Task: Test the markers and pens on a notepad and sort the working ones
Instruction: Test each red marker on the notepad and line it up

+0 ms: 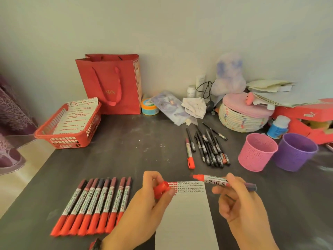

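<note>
Low over the notepad (187, 215): left hand (144, 204) curled round a red cap (161, 188), right hand (241, 202) pinching the uncapped marker (221, 180) by its barrel, bare tip aimed left near the rows of test marks at the page's top. Looks like the testing step for this one, with a stroke or recapping to follow. Next, probably: line up cap and tip, press together, then lay beside the row of red markers (93, 204) at left, apart from the pile of pens (209, 148).

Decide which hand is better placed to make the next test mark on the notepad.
The right hand: it holds the uncapped marker, tip by the top edge of the notepad. The left hand grips only the cap.
</note>
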